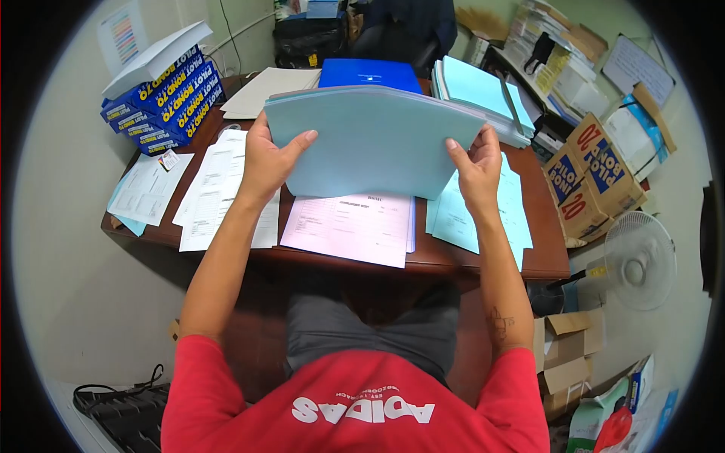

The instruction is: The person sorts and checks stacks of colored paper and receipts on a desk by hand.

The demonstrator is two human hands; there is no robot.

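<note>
A thick stack of light blue paper is held up by its two sides above the desk. My left hand grips its left edge, thumb on the near face. On the right edge my right hand pinches the stack, its fingers curled behind. Below the stack lies a pile of pink printed forms. White printed forms are spread to the left, and light blue printed sheets lie to the right, partly behind my right hand and forearm.
Blue paper reams stand at the desk's back left. A blue folder and a stack of blue sheets lie at the back. Cardboard boxes and a fan are right of the desk.
</note>
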